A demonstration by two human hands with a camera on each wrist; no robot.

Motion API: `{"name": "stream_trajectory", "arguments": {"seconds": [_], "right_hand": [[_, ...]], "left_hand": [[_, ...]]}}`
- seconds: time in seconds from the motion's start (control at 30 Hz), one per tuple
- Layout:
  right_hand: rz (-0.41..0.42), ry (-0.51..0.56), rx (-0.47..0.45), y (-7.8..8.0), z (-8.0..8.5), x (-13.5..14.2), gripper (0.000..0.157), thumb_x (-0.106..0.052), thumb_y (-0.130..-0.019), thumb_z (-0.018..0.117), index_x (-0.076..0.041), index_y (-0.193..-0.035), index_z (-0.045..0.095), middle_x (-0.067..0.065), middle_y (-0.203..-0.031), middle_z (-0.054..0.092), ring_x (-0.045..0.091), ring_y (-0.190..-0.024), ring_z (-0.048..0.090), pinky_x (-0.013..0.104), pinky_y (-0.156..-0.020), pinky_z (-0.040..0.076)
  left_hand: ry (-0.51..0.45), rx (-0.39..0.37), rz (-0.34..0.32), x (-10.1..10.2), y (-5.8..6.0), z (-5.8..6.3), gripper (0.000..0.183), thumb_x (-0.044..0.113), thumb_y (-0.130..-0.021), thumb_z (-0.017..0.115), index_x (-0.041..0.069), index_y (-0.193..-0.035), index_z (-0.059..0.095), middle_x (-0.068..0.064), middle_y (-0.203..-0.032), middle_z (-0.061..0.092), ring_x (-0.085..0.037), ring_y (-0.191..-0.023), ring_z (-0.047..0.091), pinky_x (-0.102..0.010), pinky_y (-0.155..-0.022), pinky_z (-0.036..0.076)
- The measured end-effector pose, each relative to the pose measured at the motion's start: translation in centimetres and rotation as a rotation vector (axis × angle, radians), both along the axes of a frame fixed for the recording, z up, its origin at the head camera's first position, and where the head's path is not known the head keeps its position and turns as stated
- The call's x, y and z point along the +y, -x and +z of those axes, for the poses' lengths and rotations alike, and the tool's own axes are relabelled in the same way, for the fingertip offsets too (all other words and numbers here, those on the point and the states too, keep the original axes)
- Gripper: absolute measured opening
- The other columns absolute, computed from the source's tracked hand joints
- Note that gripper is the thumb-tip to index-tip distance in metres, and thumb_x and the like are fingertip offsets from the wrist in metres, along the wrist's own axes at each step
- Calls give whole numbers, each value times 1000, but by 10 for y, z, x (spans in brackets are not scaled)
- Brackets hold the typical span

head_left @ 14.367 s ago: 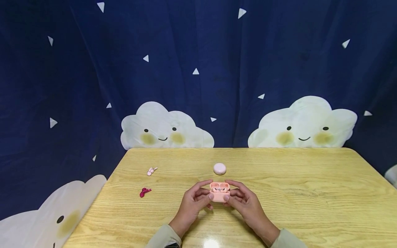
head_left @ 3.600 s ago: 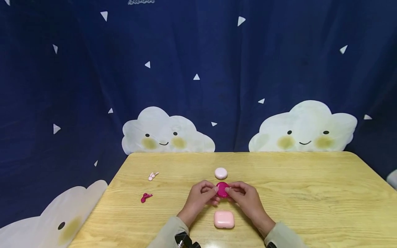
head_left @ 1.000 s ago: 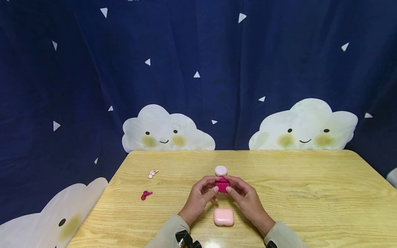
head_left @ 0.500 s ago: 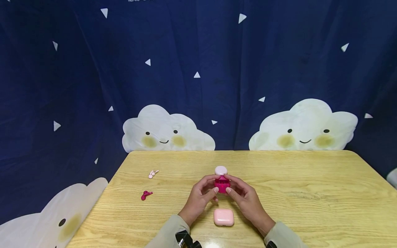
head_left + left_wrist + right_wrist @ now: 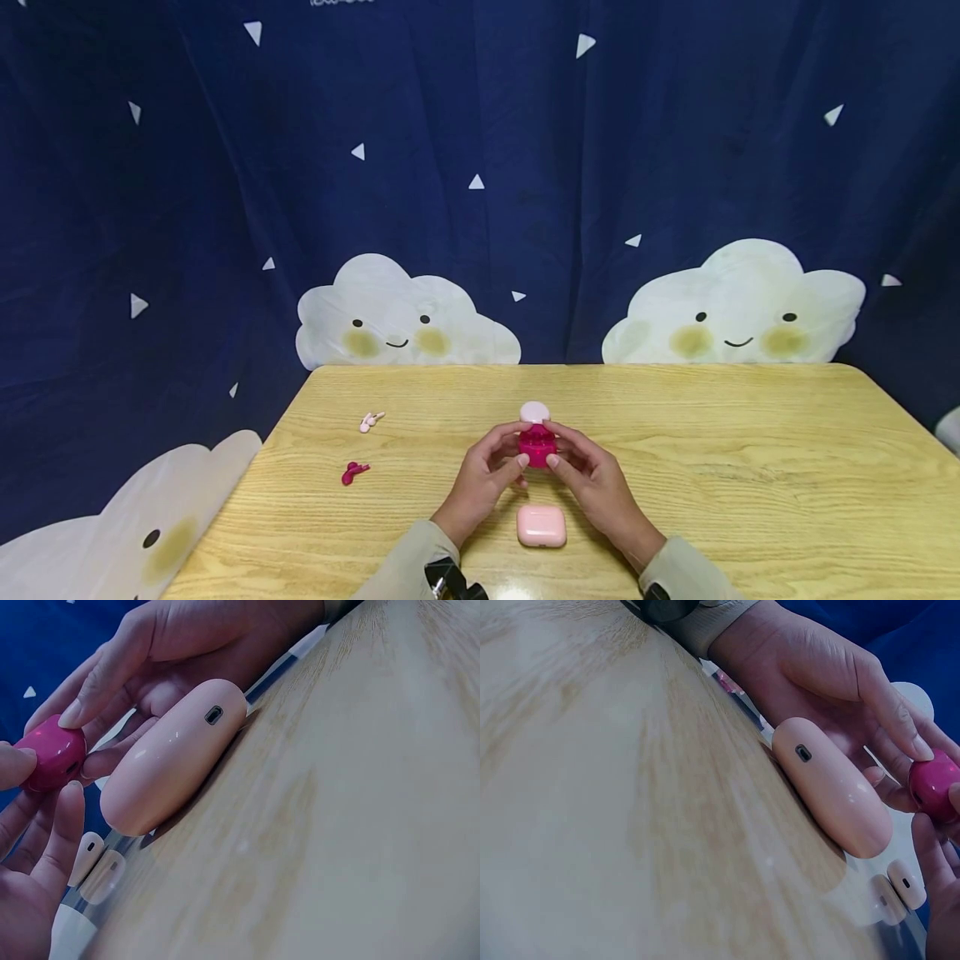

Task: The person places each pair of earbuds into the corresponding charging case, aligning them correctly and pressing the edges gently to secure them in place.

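Note:
Between my two hands is a round magenta earbud case (image 5: 537, 454), raised off the table with its lid tipped up and its inside facing me. My left hand (image 5: 480, 475) grips its left side, thumb at the front and a finger at the lid. My right hand (image 5: 600, 479) grips the right side in the same way. What lies in its wells is too small to tell. The magenta case (image 5: 54, 756) also shows in the left wrist view. A salmon-pink earbud case (image 5: 542, 527) lies closed on the table, nearer me than the hands.
Behind the held case sits a round pale pink case (image 5: 535, 412), closed and partly covered. To the left on the wooden table (image 5: 720, 483) lie pale pink earbuds (image 5: 371, 421) and, nearer me, magenta earbuds (image 5: 354, 473). A dark blue curtain (image 5: 525, 125) hangs behind the table.
Earlier both hands held the salmon-pink case open with earbuds in it; now it lies closed. The magenta case was then held closed, tilted up, and its lid has swung open over the last second.

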State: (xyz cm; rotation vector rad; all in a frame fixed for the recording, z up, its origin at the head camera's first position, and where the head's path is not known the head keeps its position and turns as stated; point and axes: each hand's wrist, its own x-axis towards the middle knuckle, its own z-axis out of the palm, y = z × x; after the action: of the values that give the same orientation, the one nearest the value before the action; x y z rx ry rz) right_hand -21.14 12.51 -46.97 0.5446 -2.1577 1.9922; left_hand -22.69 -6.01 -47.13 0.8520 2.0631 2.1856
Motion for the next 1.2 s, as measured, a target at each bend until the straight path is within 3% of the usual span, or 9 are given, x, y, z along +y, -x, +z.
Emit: {"name": "stream_trajectory", "arguments": {"seconds": [0.47,1.2], "right_hand": [[-6,9,-31,0,0,-1,42,-16,-85,62,-19,-126,52,7,-105,62,20,-98,58,24,-81,48],[6,36,-68,0,1,-1,50,-19,-85,62,-8,-131,45,12,-105,62,20,-98,60,24,-80,48]], "left_hand": [[14,-32,12,0,0,1,41,9,-89,55,18,-129,46,-14,-109,57,-26,-91,57,-51,-64,50],[31,-35,17,0,1,0,43,11,-89,56,11,-131,44,-13,-107,57,-24,-92,57,-49,-65,50]]}}
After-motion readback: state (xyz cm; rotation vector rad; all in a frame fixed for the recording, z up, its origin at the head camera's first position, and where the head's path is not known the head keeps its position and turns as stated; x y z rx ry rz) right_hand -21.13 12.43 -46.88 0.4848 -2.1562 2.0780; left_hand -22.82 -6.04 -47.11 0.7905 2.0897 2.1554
